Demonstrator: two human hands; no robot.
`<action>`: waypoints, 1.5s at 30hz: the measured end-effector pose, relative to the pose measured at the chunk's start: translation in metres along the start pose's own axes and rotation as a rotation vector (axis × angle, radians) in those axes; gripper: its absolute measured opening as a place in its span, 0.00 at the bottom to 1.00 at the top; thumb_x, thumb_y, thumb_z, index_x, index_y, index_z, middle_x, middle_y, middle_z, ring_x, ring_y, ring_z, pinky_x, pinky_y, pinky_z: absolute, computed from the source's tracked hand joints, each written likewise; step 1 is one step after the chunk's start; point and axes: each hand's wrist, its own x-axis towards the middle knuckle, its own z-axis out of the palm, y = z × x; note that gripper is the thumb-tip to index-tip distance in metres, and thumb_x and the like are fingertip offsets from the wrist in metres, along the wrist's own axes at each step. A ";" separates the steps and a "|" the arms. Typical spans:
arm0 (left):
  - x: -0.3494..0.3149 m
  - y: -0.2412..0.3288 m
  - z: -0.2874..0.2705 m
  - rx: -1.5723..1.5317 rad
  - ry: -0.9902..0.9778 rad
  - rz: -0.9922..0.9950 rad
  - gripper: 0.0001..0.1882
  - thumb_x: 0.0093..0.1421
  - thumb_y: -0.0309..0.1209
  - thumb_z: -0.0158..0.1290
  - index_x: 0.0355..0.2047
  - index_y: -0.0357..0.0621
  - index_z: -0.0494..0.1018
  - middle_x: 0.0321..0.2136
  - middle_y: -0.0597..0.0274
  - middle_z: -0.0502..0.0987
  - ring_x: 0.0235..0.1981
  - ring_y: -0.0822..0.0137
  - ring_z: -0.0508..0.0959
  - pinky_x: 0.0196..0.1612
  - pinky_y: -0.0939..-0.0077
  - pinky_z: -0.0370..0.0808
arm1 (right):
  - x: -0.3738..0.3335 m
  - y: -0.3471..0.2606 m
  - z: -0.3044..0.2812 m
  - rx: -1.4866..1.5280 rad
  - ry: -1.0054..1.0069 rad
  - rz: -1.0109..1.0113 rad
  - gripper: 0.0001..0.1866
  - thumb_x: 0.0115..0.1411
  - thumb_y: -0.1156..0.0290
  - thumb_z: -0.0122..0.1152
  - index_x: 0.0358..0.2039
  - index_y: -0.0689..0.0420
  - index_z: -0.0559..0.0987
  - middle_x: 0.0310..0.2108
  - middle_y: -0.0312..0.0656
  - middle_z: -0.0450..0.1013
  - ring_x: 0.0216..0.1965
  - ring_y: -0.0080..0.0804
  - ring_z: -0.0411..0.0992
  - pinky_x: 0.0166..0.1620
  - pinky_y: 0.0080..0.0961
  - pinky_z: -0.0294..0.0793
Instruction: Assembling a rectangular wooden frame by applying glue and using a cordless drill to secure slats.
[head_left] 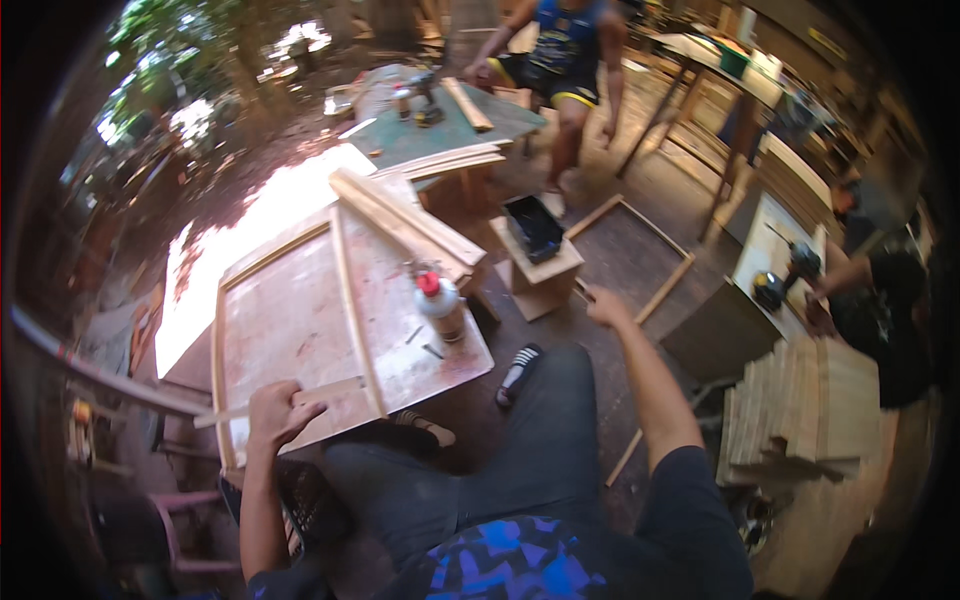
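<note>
My left hand (pixel 275 412) is closed round a flat wooden slat (pixel 335 391) at the near side of a thin wooden frame (pixel 348 290). That frame lies on a stained tabletop (pixel 290 320). My right hand (pixel 604 306) is held out over the floor to the right of the table, its fingers closed. A small tip shows at the fingers, but what they hold is too small to make out. A bottle with a red cap (pixel 440 306) stands on the tabletop, with two small dark pieces (pixel 432 351) lying beside it.
Wooden boards (pixel 405 222) lie across the table's far corner. Beyond stands a green table (pixel 440 135) with a drill (pixel 425 98). A black tray (pixel 534 228) rests on a wooden box. Another frame (pixel 660 285) lies on the floor. Stacked panels (pixel 800 410) and two other people are nearby.
</note>
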 end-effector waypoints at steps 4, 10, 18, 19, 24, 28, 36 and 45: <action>0.006 -0.006 0.019 -0.078 0.038 -0.081 0.25 0.44 0.48 0.67 0.17 0.37 0.72 0.16 0.49 0.71 0.20 0.49 0.74 0.27 0.58 0.68 | -0.092 0.148 0.110 -0.179 -0.419 0.452 0.30 0.54 0.74 0.52 0.60 0.52 0.76 0.40 0.51 0.81 0.32 0.38 0.80 0.34 0.37 0.80; 0.015 -0.020 0.039 -0.009 0.022 -0.151 0.23 0.45 0.43 0.68 0.17 0.37 0.70 0.16 0.48 0.71 0.20 0.49 0.74 0.27 0.59 0.68 | -0.163 0.229 0.122 0.343 -0.052 0.617 0.24 0.53 0.71 0.54 0.52 0.54 0.82 0.38 0.52 0.82 0.35 0.44 0.81 0.40 0.38 0.79; 0.007 -0.047 0.048 0.156 0.099 -0.159 0.18 0.53 0.38 0.62 0.20 0.38 0.69 0.19 0.46 0.72 0.24 0.43 0.75 0.29 0.54 0.69 | -0.055 0.338 -0.069 0.248 1.223 0.530 0.31 0.55 0.61 0.70 0.56 0.63 0.74 0.41 0.51 0.80 0.43 0.46 0.78 0.50 0.39 0.75; 0.004 -0.048 0.047 0.222 0.119 -0.157 0.16 0.52 0.37 0.61 0.20 0.39 0.70 0.20 0.45 0.72 0.25 0.42 0.75 0.29 0.53 0.70 | -0.041 0.362 -0.102 0.287 1.322 0.616 0.28 0.53 0.62 0.71 0.51 0.64 0.78 0.42 0.48 0.79 0.42 0.39 0.75 0.50 0.35 0.73; -0.002 -0.044 0.050 0.209 0.157 -0.243 0.11 0.51 0.33 0.58 0.21 0.39 0.71 0.21 0.45 0.73 0.26 0.42 0.76 0.30 0.52 0.71 | -0.026 0.493 -0.246 0.650 1.347 0.841 0.45 0.45 0.57 0.77 0.58 0.69 0.69 0.50 0.53 0.76 0.45 0.42 0.77 0.53 0.37 0.76; 0.005 -0.037 0.061 0.151 0.156 -0.231 0.08 0.50 0.30 0.57 0.22 0.40 0.71 0.21 0.46 0.74 0.26 0.42 0.77 0.31 0.53 0.71 | -0.032 0.548 -0.300 0.842 1.237 0.430 0.38 0.50 0.68 0.74 0.62 0.58 0.69 0.56 0.45 0.72 0.52 0.40 0.73 0.54 0.46 0.74; 0.035 -0.040 0.078 0.177 0.178 -0.216 0.06 0.51 0.31 0.56 0.29 0.44 0.76 0.22 0.48 0.77 0.26 0.44 0.79 0.29 0.53 0.74 | -0.031 0.555 -0.307 0.421 1.116 0.657 0.35 0.54 0.50 0.72 0.57 0.58 0.76 0.53 0.45 0.77 0.50 0.46 0.77 0.55 0.42 0.74; 0.077 -0.008 0.058 0.088 0.301 -0.070 0.09 0.58 0.38 0.59 0.29 0.46 0.78 0.23 0.52 0.78 0.26 0.48 0.80 0.29 0.56 0.74 | -0.055 0.347 -0.227 -0.042 1.220 0.572 0.39 0.51 0.39 0.72 0.49 0.62 0.81 0.50 0.51 0.79 0.50 0.50 0.77 0.53 0.41 0.74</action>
